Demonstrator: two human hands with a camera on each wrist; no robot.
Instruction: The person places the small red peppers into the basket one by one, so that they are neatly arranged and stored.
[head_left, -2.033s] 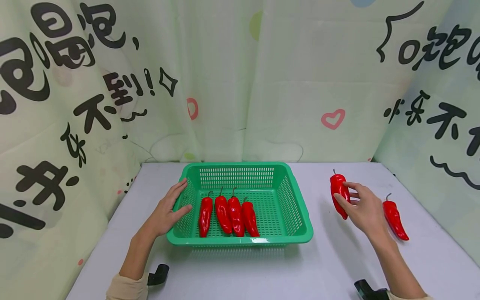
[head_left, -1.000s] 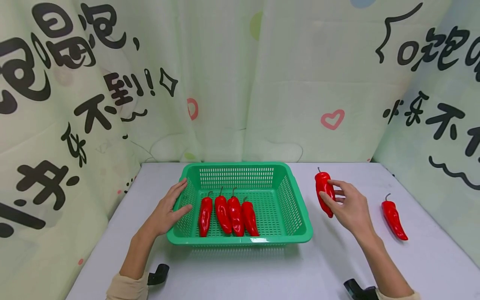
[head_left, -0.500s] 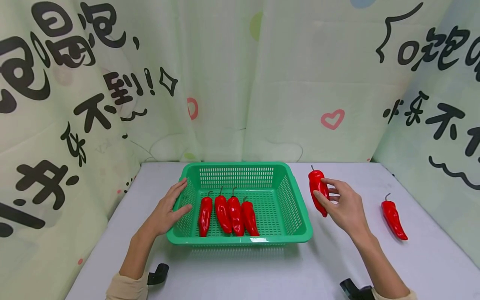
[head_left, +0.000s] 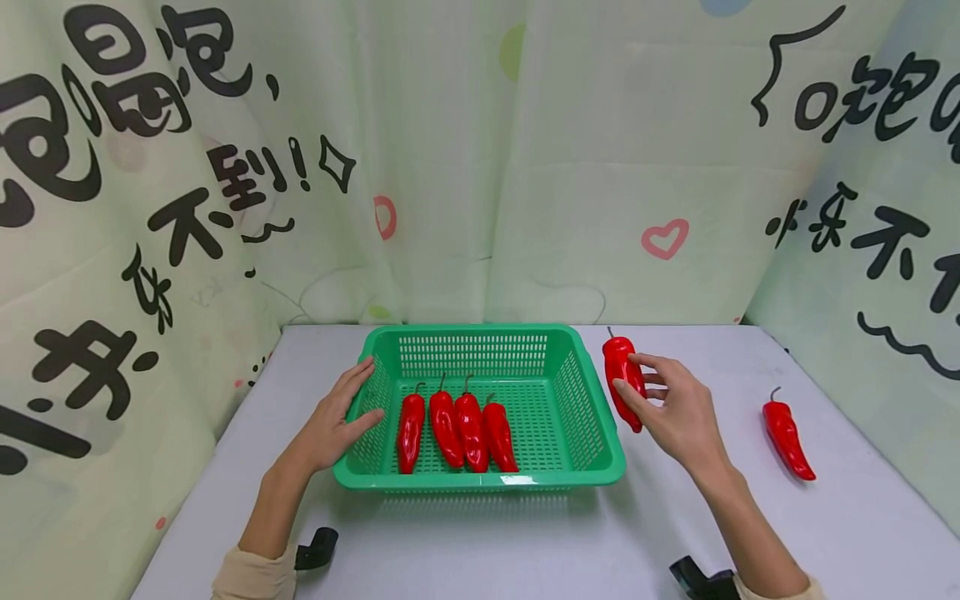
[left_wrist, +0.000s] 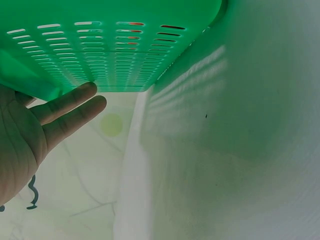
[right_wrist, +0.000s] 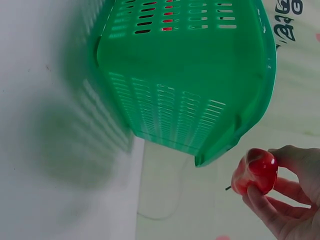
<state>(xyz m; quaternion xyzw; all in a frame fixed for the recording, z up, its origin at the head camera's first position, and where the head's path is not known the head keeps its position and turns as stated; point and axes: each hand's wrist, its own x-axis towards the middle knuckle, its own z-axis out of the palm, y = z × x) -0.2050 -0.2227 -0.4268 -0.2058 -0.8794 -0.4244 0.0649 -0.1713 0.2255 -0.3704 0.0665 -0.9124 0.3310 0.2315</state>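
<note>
A green slotted plastic basket stands on the table, with several red chili peppers side by side in its left half. My left hand rests on the basket's left rim, its fingers spread and fairly straight. Just beyond the right rim, my right hand pinches another red pepper between thumb and fingers, stem up and slightly tilted. In the right wrist view that held pepper hangs beside the basket wall, apart from it. One more red pepper lies on the table at the right.
The white table runs back to a pale printed curtain that encloses it on the back and sides. Dark wrist mounts sit at both sleeves, low over the table.
My right hand has carried its pepper leftward, from near the lone pepper to just beside the basket's right rim. The left hand and the basket have stayed put.
</note>
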